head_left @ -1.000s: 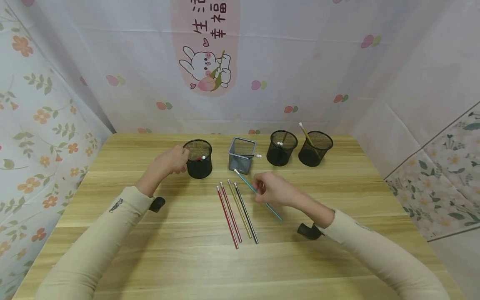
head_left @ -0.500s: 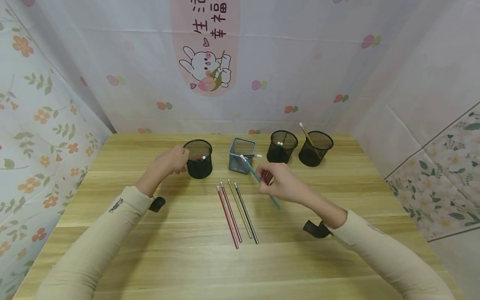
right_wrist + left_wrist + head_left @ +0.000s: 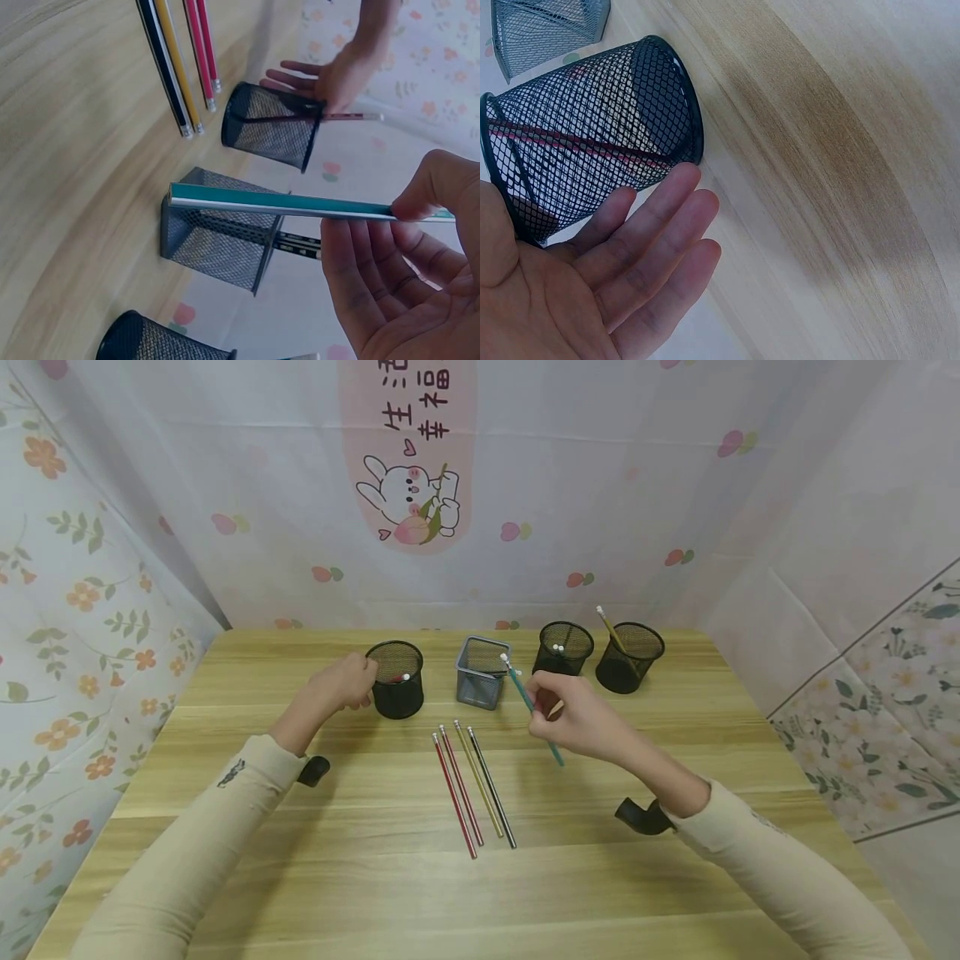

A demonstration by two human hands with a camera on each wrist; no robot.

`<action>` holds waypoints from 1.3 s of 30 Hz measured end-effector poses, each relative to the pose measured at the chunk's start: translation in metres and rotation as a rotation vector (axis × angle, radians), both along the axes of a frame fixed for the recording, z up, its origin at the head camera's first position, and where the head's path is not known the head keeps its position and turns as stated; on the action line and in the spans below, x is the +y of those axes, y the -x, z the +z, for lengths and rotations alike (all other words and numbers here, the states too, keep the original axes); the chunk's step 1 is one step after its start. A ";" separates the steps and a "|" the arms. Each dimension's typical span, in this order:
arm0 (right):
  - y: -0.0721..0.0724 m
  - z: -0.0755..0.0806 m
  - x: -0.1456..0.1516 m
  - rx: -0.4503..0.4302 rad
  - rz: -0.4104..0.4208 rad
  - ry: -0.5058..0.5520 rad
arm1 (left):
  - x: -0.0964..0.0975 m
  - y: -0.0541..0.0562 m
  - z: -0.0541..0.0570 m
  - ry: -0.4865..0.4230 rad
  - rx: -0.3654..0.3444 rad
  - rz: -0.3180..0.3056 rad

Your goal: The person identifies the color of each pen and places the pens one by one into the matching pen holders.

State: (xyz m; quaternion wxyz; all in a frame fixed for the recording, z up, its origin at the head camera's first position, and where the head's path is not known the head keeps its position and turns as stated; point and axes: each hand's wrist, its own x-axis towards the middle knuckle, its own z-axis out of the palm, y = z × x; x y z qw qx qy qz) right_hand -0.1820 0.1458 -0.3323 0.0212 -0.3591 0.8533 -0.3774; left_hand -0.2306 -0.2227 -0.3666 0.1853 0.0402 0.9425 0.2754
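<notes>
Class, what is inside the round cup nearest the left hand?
A red pencil, tipped with a white eraser, leans inside the cup. In the head view, the cup's near side hides the pencil's lower part.

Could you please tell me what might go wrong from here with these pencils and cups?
The right hand pinches the teal pencil at a tilt, so it might slip. It could also catch the black pencil sticking out of the gray square cup. The left hand is at the rim of the leftmost black cup, so a tug might tip it.
</notes>
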 end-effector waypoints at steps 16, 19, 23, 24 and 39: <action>0.003 0.017 0.017 0.087 -0.091 0.035 | -0.001 -0.001 0.000 -0.027 -0.013 -0.004; 0.005 0.018 0.020 0.123 -0.112 0.060 | -0.002 -0.001 0.000 -0.028 -0.014 -0.007; 0.008 0.020 0.024 0.165 -0.144 0.096 | -0.002 -0.001 0.000 -0.027 -0.016 -0.009; 0.008 0.021 0.026 0.168 -0.151 0.109 | -0.002 -0.001 0.000 -0.027 -0.016 -0.010; 0.030 0.027 0.046 0.278 -0.293 0.304 | -0.001 0.001 -0.001 -0.007 -0.008 -0.009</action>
